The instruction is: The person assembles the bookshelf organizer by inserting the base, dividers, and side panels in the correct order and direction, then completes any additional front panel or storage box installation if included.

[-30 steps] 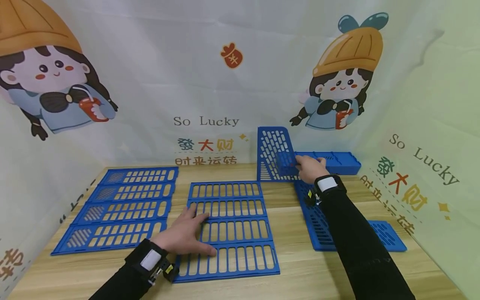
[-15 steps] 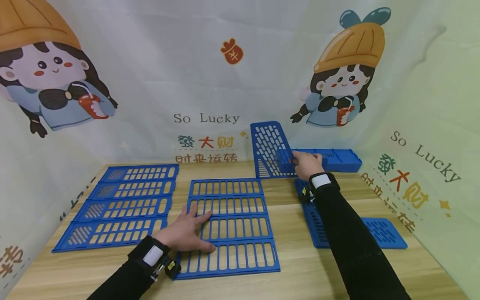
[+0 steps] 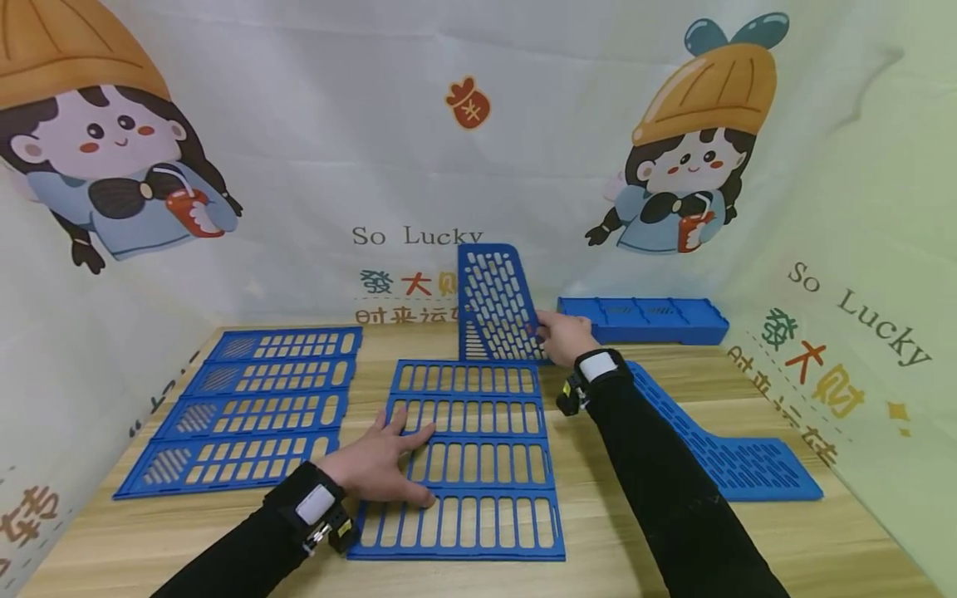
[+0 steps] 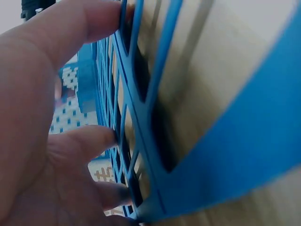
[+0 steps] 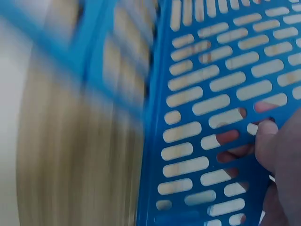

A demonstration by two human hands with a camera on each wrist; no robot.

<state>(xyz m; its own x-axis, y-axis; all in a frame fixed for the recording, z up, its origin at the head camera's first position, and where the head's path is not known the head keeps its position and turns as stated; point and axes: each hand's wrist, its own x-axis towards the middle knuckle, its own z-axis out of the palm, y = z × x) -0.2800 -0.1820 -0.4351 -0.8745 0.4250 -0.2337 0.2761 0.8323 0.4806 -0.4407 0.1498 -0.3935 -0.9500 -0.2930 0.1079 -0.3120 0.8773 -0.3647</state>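
Observation:
My left hand point(image 3: 385, 465) rests with spread fingers on the left side of a flat blue slotted panel point(image 3: 463, 555) made of several linked strips. In the left wrist view its fingertips lie on the bars. My right hand point(image 3: 566, 339) pinches the slanted right edge of an upright blue perforated side panel point(image 3: 493, 301), thumb on the near face. Through the slots in the right wrist view, fingers show behind that side panel point(image 5: 155, 141). The panel stands at the far edge of the slotted panel, its bottom edge overlapping that edge in the head view.
Another blue slotted panel point(image 3: 347, 399) of several strips lies flat at the left. An L-shaped blue perforated panel point(image 3: 763, 469) lies at the right, partly under my right sleeve. A long blue divided tray point(image 3: 699, 332) stands at the back right, before a printed cloth backdrop point(image 3: 299, 166).
My right hand has carried the upright side panel leftward, from in front of the divided tray to the far edge of the slotted panel. My left hand stays on the slotted panel.

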